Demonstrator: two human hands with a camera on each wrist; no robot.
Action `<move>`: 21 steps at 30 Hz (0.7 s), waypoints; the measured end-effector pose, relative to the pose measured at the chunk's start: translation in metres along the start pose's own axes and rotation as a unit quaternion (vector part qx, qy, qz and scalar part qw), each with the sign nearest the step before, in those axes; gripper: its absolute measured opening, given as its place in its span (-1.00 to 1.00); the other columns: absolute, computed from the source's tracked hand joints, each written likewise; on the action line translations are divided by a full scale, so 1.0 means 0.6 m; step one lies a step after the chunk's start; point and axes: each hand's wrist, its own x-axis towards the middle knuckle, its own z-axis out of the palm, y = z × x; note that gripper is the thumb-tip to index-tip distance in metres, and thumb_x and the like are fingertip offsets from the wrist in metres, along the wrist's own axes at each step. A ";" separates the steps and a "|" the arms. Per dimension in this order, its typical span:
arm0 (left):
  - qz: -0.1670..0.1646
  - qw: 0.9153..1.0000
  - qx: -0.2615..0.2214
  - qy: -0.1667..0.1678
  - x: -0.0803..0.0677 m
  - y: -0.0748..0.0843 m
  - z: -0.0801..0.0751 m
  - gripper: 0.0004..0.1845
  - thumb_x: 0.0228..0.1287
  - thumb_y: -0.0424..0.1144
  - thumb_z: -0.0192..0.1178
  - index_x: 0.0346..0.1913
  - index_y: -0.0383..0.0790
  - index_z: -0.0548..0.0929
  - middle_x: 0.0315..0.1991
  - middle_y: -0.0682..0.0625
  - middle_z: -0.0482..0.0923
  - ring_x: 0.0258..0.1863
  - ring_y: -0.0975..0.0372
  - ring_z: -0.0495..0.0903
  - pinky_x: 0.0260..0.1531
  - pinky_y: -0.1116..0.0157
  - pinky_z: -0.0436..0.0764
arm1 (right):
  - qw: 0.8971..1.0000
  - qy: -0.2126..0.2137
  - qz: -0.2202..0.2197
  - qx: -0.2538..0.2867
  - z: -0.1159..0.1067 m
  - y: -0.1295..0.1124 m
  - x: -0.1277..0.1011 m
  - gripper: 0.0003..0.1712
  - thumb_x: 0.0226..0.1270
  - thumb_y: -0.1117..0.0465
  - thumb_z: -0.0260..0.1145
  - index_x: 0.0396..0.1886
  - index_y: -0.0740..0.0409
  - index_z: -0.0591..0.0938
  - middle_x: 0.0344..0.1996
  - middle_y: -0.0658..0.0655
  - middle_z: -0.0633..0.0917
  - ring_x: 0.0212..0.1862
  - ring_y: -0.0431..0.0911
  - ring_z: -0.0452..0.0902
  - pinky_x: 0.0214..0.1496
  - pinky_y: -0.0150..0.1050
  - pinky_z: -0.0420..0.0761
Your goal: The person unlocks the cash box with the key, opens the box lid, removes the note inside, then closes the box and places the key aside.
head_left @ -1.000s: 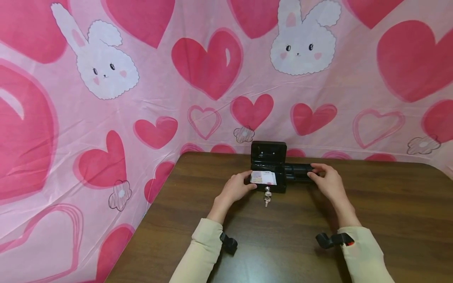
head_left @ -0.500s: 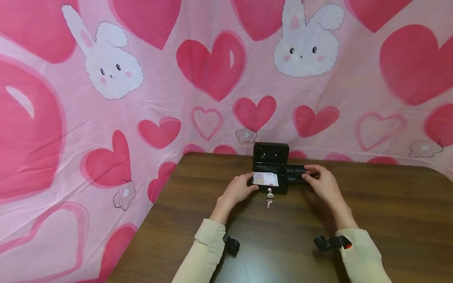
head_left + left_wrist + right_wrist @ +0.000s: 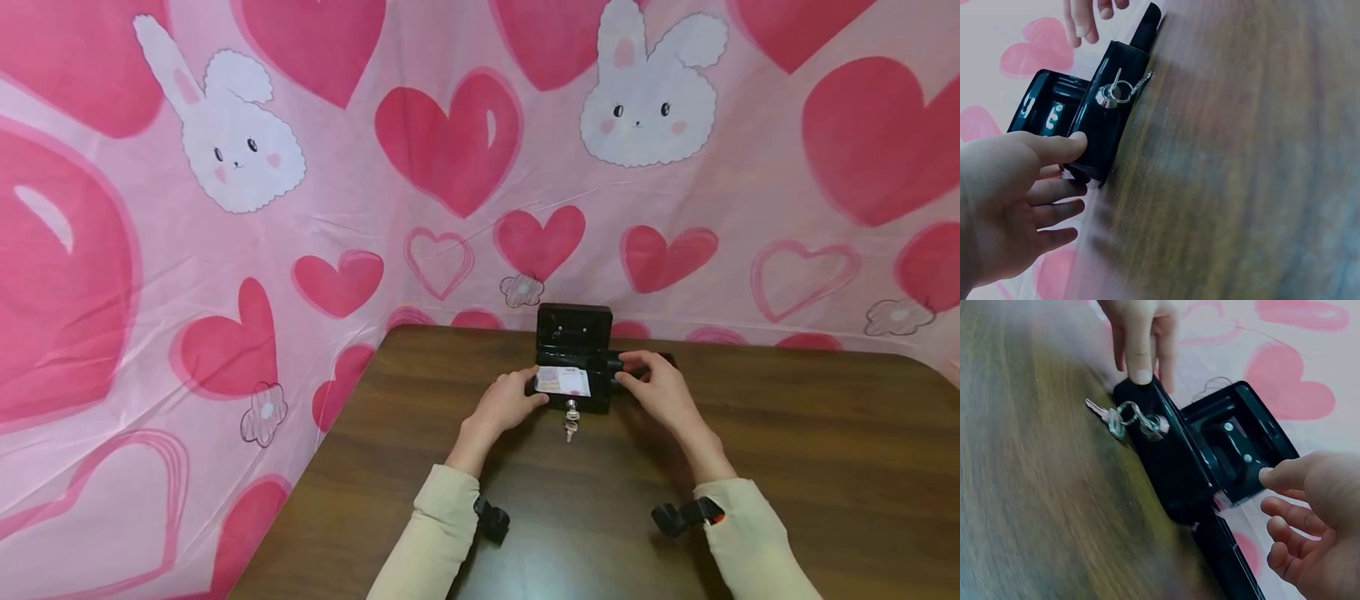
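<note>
A black cash box (image 3: 597, 400) stands on the table with its lid (image 3: 573, 325) raised. Banknotes (image 3: 562, 381) lie in it, and keys (image 3: 1107, 419) hang from its front lock. My left hand (image 3: 504, 402) holds the box's left end, its thumb on the front face in the left wrist view. My right hand (image 3: 660, 387) hovers by the box's right end, fingers loosely bent and nothing between them in the right wrist view. Beside that end lies a long black tray-like piece (image 3: 1227, 559), partly hidden behind the right hand in the head view.
The brown wooden table (image 3: 585, 517) reaches to a pink cloth backdrop (image 3: 337, 192) with hearts and rabbits, close behind the box. A black wrist camera mount (image 3: 491, 521) sits at the left cuff, another mount (image 3: 686, 517) at the right.
My right hand has moved left, from the far end of the black tray-like piece to the box's right end. The left hand stays on the box. The view has shifted slightly.
</note>
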 end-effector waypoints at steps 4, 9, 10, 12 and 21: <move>0.000 1.000 0.006 0.005 0.004 0.000 0.002 -0.37 0.34 -0.02 0.28 0.41 -0.15 0.45 0.34 -0.09 0.50 0.27 0.07 0.55 0.24 0.08 0.53 | 1.000 -0.014 -0.013 -0.004 0.012 -0.005 0.010 -0.61 0.36 0.20 0.33 0.12 0.27 0.61 -0.09 0.31 0.68 -0.26 0.00 0.51 -0.18 -0.19 0.46; 0.004 1.000 0.013 0.003 0.007 0.002 0.008 -0.37 0.34 -0.02 0.26 0.41 -0.16 0.45 0.34 -0.09 0.50 0.27 0.07 0.54 0.23 0.09 0.53 | 0.999 -0.033 -0.014 0.001 0.022 -0.010 0.018 -0.63 0.36 0.21 0.33 0.10 0.27 0.62 -0.11 0.29 0.70 -0.25 0.00 0.53 -0.17 -0.17 0.48; 0.003 1.000 0.013 0.002 0.007 0.003 0.009 -0.37 0.35 -0.02 0.26 0.41 -0.16 0.44 0.34 -0.09 0.50 0.27 0.07 0.54 0.23 0.09 0.53 | 0.999 -0.036 -0.013 0.002 0.024 -0.012 0.019 -0.64 0.36 0.21 0.33 0.10 0.26 0.63 -0.12 0.29 0.71 -0.26 0.00 0.53 -0.18 -0.17 0.48; -0.001 1.000 0.013 0.002 0.007 0.004 0.009 -0.37 0.35 -0.02 0.26 0.42 -0.15 0.44 0.34 -0.09 0.50 0.27 0.06 0.54 0.23 0.09 0.53 | 0.999 -0.041 -0.013 0.003 0.028 -0.014 0.023 -0.64 0.36 0.21 0.33 0.09 0.26 0.63 -0.12 0.29 0.71 -0.25 0.01 0.54 -0.16 -0.16 0.50; -0.006 1.000 0.015 0.006 0.010 0.004 0.008 -0.37 0.35 -0.03 0.26 0.42 -0.15 0.44 0.33 -0.10 0.51 0.25 0.06 0.56 0.22 0.08 0.54 | 0.997 -0.074 0.008 -0.005 0.046 -0.017 0.040 -0.65 0.38 0.18 0.30 0.08 0.26 0.65 -0.10 0.29 0.73 -0.07 0.13 0.60 0.11 0.13 0.54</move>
